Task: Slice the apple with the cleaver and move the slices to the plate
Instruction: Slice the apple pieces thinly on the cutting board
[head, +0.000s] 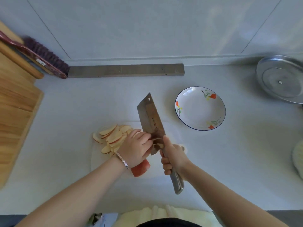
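My right hand (173, 158) grips the steel handle of the cleaver (151, 118), whose broad blade points away from me with its edge down beside my left fingers. My left hand (136, 147) presses on an apple piece that it mostly hides. A red-skinned apple chunk (141, 167) lies just under my left wrist. A pile of several thin apple slices (113, 137) is fanned out left of that hand on a white cutting board (170, 126). The white plate (200, 110) with red flowers and a blue rim sits to the right of the blade, with nothing on it.
A wooden board (14, 115) lies at the left edge, with a purple-bristled brush (41, 56) beyond it. A grey bar (126, 70) lies along the back wall. A metal lid (282, 79) rests at the far right, and a pale cloth (297, 158) below it.
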The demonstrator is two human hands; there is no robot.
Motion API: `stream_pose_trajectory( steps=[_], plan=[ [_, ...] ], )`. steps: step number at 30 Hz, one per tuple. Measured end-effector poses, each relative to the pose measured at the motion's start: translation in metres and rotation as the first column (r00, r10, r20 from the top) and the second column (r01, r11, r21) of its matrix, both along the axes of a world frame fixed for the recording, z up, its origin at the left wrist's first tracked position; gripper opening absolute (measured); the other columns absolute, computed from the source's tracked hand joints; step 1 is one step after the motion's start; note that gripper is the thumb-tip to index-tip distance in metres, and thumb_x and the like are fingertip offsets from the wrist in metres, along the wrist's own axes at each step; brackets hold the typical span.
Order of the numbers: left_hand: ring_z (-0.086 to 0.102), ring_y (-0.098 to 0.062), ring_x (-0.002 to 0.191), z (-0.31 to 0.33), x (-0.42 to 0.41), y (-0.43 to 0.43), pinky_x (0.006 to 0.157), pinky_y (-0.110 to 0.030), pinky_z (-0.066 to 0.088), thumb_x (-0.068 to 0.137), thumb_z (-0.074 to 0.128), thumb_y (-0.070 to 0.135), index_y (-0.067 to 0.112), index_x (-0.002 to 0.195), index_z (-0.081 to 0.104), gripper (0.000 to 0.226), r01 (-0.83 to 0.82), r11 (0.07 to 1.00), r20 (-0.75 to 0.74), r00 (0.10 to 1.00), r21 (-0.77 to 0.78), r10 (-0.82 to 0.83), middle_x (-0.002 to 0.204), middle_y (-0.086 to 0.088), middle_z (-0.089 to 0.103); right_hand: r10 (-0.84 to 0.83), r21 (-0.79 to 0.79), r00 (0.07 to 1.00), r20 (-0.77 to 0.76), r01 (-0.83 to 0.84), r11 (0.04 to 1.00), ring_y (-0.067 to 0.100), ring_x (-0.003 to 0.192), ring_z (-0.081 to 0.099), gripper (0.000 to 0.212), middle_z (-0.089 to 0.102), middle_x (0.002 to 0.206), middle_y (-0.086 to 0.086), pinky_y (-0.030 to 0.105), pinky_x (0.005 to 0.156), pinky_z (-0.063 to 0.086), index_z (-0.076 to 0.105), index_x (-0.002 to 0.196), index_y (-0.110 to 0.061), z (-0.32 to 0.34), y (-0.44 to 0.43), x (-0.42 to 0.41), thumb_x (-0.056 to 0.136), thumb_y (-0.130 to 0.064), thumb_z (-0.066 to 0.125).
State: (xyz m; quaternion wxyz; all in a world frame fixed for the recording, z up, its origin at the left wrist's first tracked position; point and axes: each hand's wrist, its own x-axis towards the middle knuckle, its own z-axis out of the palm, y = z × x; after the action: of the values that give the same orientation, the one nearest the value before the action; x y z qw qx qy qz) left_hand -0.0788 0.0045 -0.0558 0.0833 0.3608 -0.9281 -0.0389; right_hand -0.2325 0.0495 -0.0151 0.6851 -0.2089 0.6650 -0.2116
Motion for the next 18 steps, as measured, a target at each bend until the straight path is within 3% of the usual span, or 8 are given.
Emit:
stream_pose_trajectory(
  steps=[3,5,8,10,13,16,18],
  plan=[
    [0.065,-0.018,0.065,-0.001,0.025,-0.006,0.085,-0.033,0.044,0.072,0.042,0.023,0.018,0.063,0.069,0.029,-0.041,0.999,0.188,0.982,0.027,0.035,0.071,0.003,0.066,0.020,0.011,0.999,0.048,-0.020,1.000,0.013,0.037,0.024,0.052,0.028,0.048,-0.001,0.019,0.040,0.024,0.034,0.061,-0.015,0.000,-0.006,0.010,0.091,-0.057,0.034],
    [0.062,-0.019,0.060,-0.003,0.036,-0.008,0.082,-0.031,0.036,0.069,0.042,0.024,0.018,0.056,0.067,0.029,-0.068,0.997,0.232,0.971,0.027,0.060,0.066,0.003,0.064,0.047,0.002,0.999,0.026,-0.048,0.999,0.013,0.037,0.024,0.053,0.028,0.048,0.000,0.019,0.041,0.025,0.034,0.061,-0.014,0.005,-0.008,0.008,0.092,-0.058,0.034],
    [0.060,-0.019,0.065,0.001,0.039,-0.006,0.084,-0.033,0.037,0.068,0.043,0.020,0.015,0.055,0.067,0.027,-0.143,0.989,0.102,0.985,0.029,0.140,0.069,0.001,0.065,0.115,-0.057,0.990,-0.076,-0.120,0.991,0.013,0.035,0.024,0.055,0.029,0.045,-0.002,0.018,0.041,0.024,0.033,0.060,-0.015,0.014,-0.009,-0.011,0.092,-0.060,0.036],
    [0.055,-0.017,0.073,0.006,0.028,-0.004,0.085,-0.032,0.036,0.069,0.045,0.017,0.013,0.058,0.067,0.025,-0.149,0.988,-0.009,0.989,0.046,0.150,0.072,0.000,0.065,0.178,-0.123,0.957,-0.229,-0.210,0.970,0.014,0.034,0.027,0.053,0.032,0.042,-0.003,0.019,0.041,0.026,0.036,0.061,-0.014,0.018,-0.007,-0.030,0.092,-0.057,0.037],
    [0.061,-0.015,0.066,0.004,-0.002,0.003,0.076,-0.023,0.038,0.068,0.043,0.021,0.018,0.060,0.066,0.025,-0.009,0.993,0.047,0.999,0.119,0.004,0.073,0.005,0.065,0.238,-0.181,0.833,-0.499,-0.369,0.912,0.016,0.044,0.035,0.052,0.040,0.046,-0.004,0.025,0.050,0.033,0.040,0.064,-0.012,0.021,-0.002,-0.057,0.091,-0.056,0.040],
    [0.065,-0.012,0.064,-0.007,-0.036,0.003,0.062,-0.017,0.049,0.059,0.056,0.027,0.026,0.062,0.066,0.010,0.159,0.966,0.258,0.943,0.204,-0.210,0.075,0.010,0.066,0.238,-0.168,0.784,-0.573,-0.396,0.903,0.017,0.049,0.034,0.052,0.040,0.047,-0.004,0.027,0.053,0.032,0.040,0.065,-0.011,0.022,0.004,-0.077,0.091,-0.055,0.041],
    [0.066,-0.012,0.069,-0.022,-0.055,-0.001,0.066,-0.018,0.051,0.047,0.078,0.034,0.029,0.064,0.064,0.022,0.224,0.953,0.378,0.880,0.202,-0.287,0.079,0.011,0.066,0.218,-0.155,0.791,-0.571,-0.365,0.918,0.017,0.045,0.033,0.050,0.039,0.050,0.000,0.025,0.050,0.032,0.040,0.068,-0.011,0.020,0.008,-0.085,0.091,-0.055,0.041]
  ],
)
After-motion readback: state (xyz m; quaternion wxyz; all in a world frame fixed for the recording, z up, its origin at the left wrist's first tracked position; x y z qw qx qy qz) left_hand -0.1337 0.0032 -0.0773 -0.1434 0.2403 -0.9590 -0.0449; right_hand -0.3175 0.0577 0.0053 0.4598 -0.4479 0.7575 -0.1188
